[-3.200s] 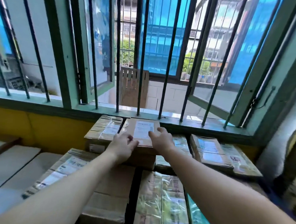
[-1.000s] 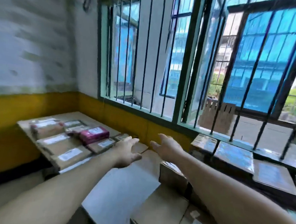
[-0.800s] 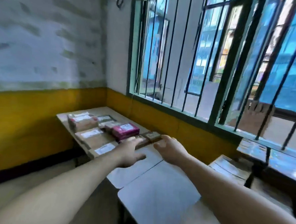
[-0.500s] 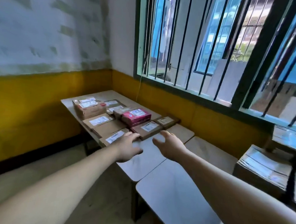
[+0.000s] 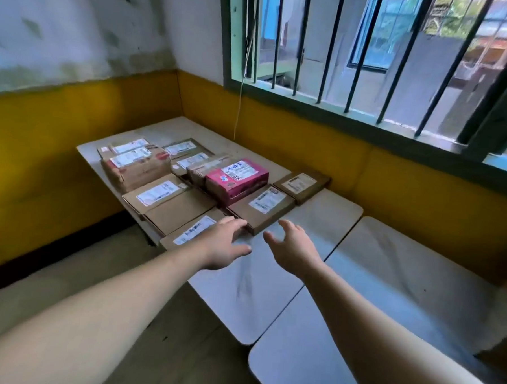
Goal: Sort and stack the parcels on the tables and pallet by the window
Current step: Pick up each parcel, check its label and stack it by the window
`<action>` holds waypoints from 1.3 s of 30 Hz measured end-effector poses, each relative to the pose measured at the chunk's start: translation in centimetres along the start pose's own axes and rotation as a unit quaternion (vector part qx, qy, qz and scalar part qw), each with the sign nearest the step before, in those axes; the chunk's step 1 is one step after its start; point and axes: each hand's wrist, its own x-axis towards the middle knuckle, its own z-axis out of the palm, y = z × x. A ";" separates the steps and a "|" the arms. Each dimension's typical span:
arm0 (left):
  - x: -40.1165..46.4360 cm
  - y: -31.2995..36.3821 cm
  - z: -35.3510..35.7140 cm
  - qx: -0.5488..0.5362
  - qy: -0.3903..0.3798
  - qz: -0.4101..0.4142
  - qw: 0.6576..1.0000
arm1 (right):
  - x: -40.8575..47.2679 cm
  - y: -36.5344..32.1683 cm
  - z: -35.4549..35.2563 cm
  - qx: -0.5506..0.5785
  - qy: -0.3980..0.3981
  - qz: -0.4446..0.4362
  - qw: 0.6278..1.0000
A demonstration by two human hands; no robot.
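Several labelled parcels lie on the corner table (image 5: 191,127): a pink box (image 5: 237,177), a taped brown carton (image 5: 136,166), a wide flat carton (image 5: 169,205), a flat brown parcel (image 5: 261,208), a small dark one (image 5: 302,184) and a flat parcel at the table's near edge (image 5: 193,232). My left hand (image 5: 223,244) hovers open, its fingers over the right end of that near-edge parcel. My right hand (image 5: 293,246) is open too, just in front of the flat brown parcel, holding nothing.
Two pale tabletops (image 5: 253,291) (image 5: 387,301) adjoin the corner table below my arms. Yellow-painted walls (image 5: 307,142) close off the corner. A barred window (image 5: 356,50) runs above on the right, and a thin cord (image 5: 241,88) hangs from it. Bare floor (image 5: 65,276) lies to the left.
The view swung left from the stacked parcels by the window to the corner table. Both hands let go of the parcel there and now reach, open, toward the near parcels.
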 end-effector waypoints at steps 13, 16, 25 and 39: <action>16.9 -6.5 -7.6 0.040 -0.083 0.142 0.986 | 13.5 -4.7 3.8 0.007 0.065 0.141 0.988; 20.4 -6.2 -9.3 0.041 -0.099 0.168 0.980 | 15.6 -4.9 3.0 0.017 0.099 0.174 0.980; 30.5 -1.2 -7.2 0.020 -0.156 0.196 0.968 | 22.9 -0.3 1.0 0.059 0.129 0.253 0.957; 46.6 3.0 -0.2 0.121 -0.213 0.108 0.964 | 36.9 9.4 0.7 0.155 0.099 0.322 0.929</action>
